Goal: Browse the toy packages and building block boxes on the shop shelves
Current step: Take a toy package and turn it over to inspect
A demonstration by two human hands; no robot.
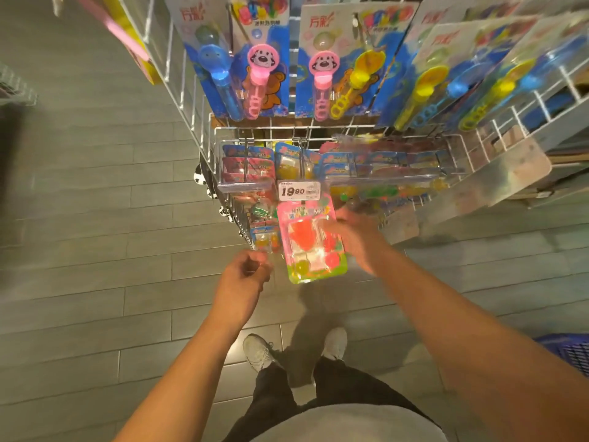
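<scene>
**Pink toy package between two hands at the wire rack**

On the left, the left hand [247,269] hangs just beside the lower left edge of the pink blister package [310,242]. Its fingers are curled loosely inward; whether they pinch anything is hard to tell through the blur, though nothing shows plainly between them. The package sits in the middle, in front of the wire rack [223,148] and directly under the price tag [299,189] reading 19.90. Its long axis runs away from the person, top edge toward the tag, green bottom edge nearest the body, slightly tilted to the right. Whether it hangs from a peg cannot be told.

To the right, the right hand [357,237] reaches across the package's right side, fingers spread and laid over its face and edge, apparently steadying or tipping it; motion blur hides whether the thumb wraps behind. This hand is the nearer one and seems to control the package. Above, bubble wand cards [251,59] hang in a row, and further packages [376,167] fill the basket tier to the right.
</scene>
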